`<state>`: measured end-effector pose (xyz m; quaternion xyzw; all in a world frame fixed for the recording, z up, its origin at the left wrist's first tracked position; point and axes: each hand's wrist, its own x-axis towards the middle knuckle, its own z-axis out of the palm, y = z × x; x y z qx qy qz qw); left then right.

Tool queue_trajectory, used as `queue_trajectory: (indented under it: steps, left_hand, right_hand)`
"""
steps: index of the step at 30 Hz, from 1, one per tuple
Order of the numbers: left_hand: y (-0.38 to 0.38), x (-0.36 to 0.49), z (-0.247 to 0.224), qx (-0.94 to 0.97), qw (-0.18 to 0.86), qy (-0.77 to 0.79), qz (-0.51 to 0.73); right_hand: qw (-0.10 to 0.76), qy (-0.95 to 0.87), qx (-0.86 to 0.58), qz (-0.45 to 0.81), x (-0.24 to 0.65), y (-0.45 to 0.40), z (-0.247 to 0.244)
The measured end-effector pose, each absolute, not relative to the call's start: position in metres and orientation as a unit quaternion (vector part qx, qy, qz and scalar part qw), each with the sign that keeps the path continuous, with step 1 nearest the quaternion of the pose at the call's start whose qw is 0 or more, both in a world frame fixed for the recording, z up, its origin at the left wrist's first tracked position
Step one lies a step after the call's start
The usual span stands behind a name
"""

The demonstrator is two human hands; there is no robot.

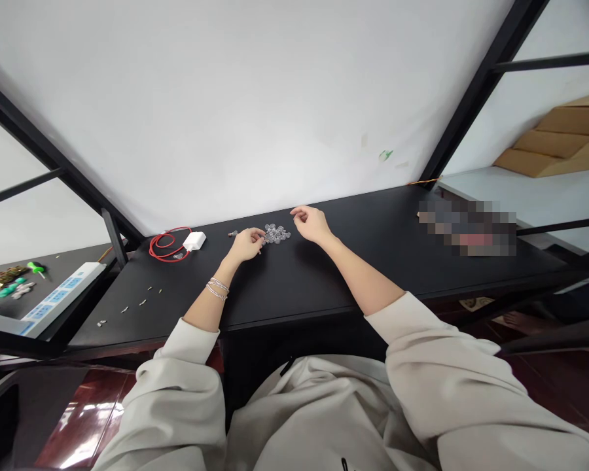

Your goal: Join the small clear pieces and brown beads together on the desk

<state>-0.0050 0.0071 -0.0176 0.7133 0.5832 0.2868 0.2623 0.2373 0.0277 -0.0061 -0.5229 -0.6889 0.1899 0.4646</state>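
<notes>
nearest you, your left sleeve (184, 383) hangs by the desk (353, 278); dragged across, it could sweep the scattered bits (125, 309) off the left front edge. your left hand (248, 244) is at the left side of the clear pieces (277, 234), fingers loosely bent; i cannot tell whether they pinch one. your right hand (312, 224) is just right of the pieces, apart from them, fingers curled in, and i cannot tell whether they grip anything. the pieces lie heaped loose mid-desk, so a nudge from either side would likely scatter them. left of your hands, the plug (195, 241) and red cable (163, 247) could snag a wide reach. beyond, the wall (255, 111) stops you pushing back.
</notes>
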Motion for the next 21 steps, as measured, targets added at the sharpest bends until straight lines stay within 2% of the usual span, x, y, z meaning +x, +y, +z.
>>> queue_trajectory:
  steps: [9, 21]
  left_hand:
    - [0.0085, -0.0058, -0.0235, 0.733, 0.255, 0.559, 0.292]
    - [0.0068, -0.0018, -0.0211, 0.719, 0.264, 0.563, 0.31]
  right_hand:
    - [0.454, -0.726, -0.463, 0.23, 0.228, 0.0236, -0.0124]
    - [0.45, -0.72, -0.464, 0.253, 0.2271, 0.0256, -0.0153]
